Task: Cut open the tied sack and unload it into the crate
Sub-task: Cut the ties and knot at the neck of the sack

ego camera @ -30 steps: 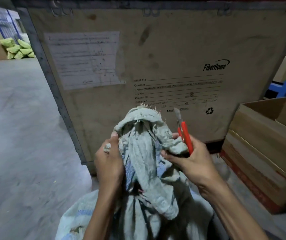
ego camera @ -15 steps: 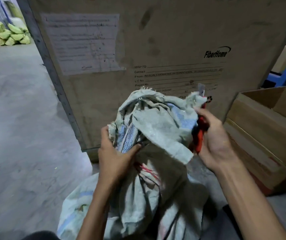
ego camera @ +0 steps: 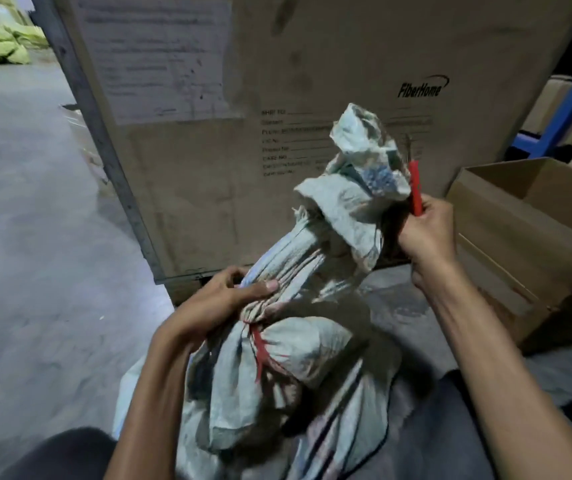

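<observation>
Sack (ego camera: 312, 341): on floor (ego camera: 35, 237) before crate (ego camera: 312, 46); red tie (ego camera: 259, 346) uncut. Left hand (ego camera: 222, 303) grips neck above tie. Right hand (ego camera: 426, 233) holds cutter (ego camera: 416, 192) beside sack top. Cutting, unloading remain.

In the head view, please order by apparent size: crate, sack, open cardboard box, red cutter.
crate
sack
cardboard box (sack is nearer the camera, so this pair is unsure)
red cutter

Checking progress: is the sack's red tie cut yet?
No, the red tie cinches the sack neck, just below the left hand.
</observation>
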Demonstrator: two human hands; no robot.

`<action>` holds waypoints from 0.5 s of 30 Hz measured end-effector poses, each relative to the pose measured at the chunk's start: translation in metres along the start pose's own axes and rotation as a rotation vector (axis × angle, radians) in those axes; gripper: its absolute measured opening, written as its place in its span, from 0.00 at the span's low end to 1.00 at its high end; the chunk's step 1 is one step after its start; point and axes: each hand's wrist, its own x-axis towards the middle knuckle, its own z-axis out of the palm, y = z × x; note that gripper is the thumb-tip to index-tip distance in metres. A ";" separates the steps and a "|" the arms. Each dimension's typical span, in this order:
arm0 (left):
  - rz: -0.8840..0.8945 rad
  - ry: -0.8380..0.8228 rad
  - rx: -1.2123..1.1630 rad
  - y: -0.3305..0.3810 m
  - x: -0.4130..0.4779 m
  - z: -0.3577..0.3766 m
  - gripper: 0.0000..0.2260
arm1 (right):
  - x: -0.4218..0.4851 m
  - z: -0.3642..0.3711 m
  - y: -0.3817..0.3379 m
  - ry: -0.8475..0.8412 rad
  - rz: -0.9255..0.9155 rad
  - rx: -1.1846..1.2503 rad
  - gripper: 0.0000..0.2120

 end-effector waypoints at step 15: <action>0.137 -0.110 -1.055 0.022 -0.008 0.009 0.28 | -0.064 0.015 -0.035 -0.102 -0.016 0.062 0.26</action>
